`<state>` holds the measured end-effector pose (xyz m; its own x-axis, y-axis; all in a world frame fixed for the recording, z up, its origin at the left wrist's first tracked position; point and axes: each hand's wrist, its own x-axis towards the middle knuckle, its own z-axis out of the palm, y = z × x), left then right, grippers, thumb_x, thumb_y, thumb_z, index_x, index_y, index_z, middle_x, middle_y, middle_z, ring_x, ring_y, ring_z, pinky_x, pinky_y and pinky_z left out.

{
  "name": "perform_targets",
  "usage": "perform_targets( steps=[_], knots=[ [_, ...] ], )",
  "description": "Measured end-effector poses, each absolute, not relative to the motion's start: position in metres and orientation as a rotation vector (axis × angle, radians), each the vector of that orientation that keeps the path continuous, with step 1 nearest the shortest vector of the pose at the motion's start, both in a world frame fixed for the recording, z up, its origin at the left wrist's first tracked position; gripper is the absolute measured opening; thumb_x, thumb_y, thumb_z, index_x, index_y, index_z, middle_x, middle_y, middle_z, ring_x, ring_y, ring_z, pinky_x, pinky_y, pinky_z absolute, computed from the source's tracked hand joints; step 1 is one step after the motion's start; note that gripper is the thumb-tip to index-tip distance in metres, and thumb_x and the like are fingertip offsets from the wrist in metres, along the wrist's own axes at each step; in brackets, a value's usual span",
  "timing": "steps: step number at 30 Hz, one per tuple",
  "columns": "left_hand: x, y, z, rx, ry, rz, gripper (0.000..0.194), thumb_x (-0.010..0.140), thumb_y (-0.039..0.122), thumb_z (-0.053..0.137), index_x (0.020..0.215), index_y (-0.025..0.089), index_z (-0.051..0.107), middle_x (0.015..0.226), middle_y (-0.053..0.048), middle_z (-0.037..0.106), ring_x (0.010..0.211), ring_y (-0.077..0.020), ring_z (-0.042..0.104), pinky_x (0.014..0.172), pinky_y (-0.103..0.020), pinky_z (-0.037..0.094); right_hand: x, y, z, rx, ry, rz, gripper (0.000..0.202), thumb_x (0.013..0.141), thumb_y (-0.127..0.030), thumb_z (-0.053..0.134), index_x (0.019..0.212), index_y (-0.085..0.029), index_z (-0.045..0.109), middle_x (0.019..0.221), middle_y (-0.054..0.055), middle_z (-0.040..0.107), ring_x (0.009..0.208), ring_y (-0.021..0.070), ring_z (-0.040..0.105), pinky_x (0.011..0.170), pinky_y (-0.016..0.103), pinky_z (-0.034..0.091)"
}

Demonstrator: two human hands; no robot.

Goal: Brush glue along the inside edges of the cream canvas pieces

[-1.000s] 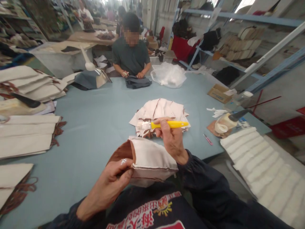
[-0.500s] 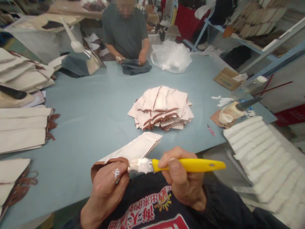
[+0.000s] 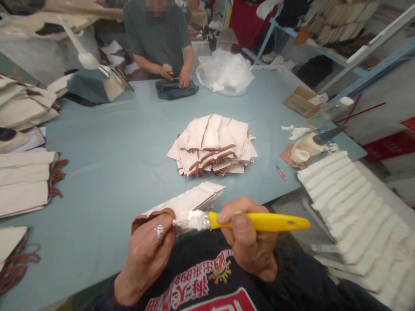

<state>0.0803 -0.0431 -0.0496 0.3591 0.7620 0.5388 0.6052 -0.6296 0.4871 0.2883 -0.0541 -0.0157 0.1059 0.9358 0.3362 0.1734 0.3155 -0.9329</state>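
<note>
My right hand is closed round the yellow handle of a brush, held level in front of my chest. White paste coats the bristles, whose tip points left and meets the edge of a folded brown and cream piece. That piece is pinched in my left hand, its brown edge curling over the fingers; a white smear marks the back of this hand. Beyond them a pile of cream pieces with brown edges rests on the blue-grey table.
Stacks of cream pieces line the left edge. At the right are a pink snipper, a paste container, a cardboard box and a row of pale strips. Across the table a person handles dark fabric beside a plastic bag.
The view has shifted slightly right. The brush and the pinched piece keep nearly the same place against each other. The person opposite has moved one hand over the dark fabric.
</note>
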Motion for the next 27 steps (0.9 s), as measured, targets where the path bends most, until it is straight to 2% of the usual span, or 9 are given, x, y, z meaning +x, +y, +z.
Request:
perform_targets(
  steps=[7,10,13,16,19,23,27],
  knots=[
    [0.088,-0.035,-0.05,2.249,1.194,1.112,0.019,0.089,0.007,0.053,0.088,0.021,0.066,0.078,-0.002,0.074,0.081,-0.0174,0.073,0.074,-0.025,0.05,0.291,-0.038,-0.018,-1.038,-1.133,1.063,0.033,0.101,-0.044,0.053,0.081,-0.022,0.066,0.047,-0.009,0.037,0.035,0.0071,0.031,0.032,0.019,0.024],
    [0.092,-0.028,-0.045,1.861,1.366,0.968,0.012,0.088,0.024,0.062,0.082,0.02,0.072,0.083,-0.004,0.077,0.078,-0.0208,0.072,0.07,-0.027,0.051,0.305,-0.017,-0.014,-1.058,-0.959,1.025,0.038,0.099,-0.048,0.056,0.073,-0.021,0.062,0.049,-0.01,0.038,0.034,0.0049,0.028,0.031,0.017,0.021],
    [0.096,-0.017,-0.036,1.349,1.365,0.737,0.026,0.085,0.042,0.069,0.081,0.017,0.074,0.08,-0.004,0.074,0.068,-0.018,0.063,0.06,-0.025,0.047,0.317,-0.004,-0.01,-1.026,-0.935,1.005,0.04,0.096,-0.052,0.06,0.07,-0.02,0.06,0.048,-0.01,0.037,0.035,0.0045,0.027,0.032,0.017,0.021],
    [0.099,-0.009,-0.029,1.022,1.239,0.65,0.035,0.08,0.05,0.075,0.091,0.016,0.074,0.078,-0.002,0.069,0.066,-0.0146,0.057,0.059,-0.023,0.045,0.319,-0.003,-0.007,-0.951,-1.021,1.079,0.039,0.098,-0.05,0.057,0.073,-0.021,0.06,0.045,-0.011,0.032,0.034,0.0048,0.024,0.032,0.018,0.021],
    [0.103,-0.007,-0.025,0.891,1.115,0.603,0.039,0.078,0.051,0.079,0.096,0.017,0.074,0.076,-0.001,0.065,0.064,-0.0125,0.053,0.059,-0.021,0.044,0.317,-0.003,-0.01,-0.901,-1.192,1.049,0.034,0.101,-0.046,0.054,0.079,-0.021,0.063,0.048,-0.01,0.04,0.036,0.0061,0.03,0.034,0.019,0.028],
    [0.11,-0.008,-0.024,0.857,1.055,0.582,0.037,0.077,0.051,0.08,0.081,0.016,0.069,0.066,0.002,0.055,0.053,-0.0075,0.04,0.048,-0.018,0.031,0.318,0.008,-0.016,-0.887,-1.52,0.717,0.026,0.101,-0.036,0.053,0.084,-0.022,0.066,0.06,-0.003,0.06,0.047,0.0099,0.051,0.046,0.023,0.044],
    [0.114,-0.008,-0.023,0.796,1.035,0.604,0.037,0.075,0.048,0.082,0.08,0.015,0.068,0.067,0.001,0.057,0.054,-0.0078,0.043,0.05,-0.018,0.034,0.328,0.012,-0.021,-0.837,-1.672,0.509,0.025,0.101,-0.03,0.05,0.085,-0.022,0.067,0.069,0.0,0.069,0.057,0.0125,0.063,0.057,0.027,0.053]
  ],
)
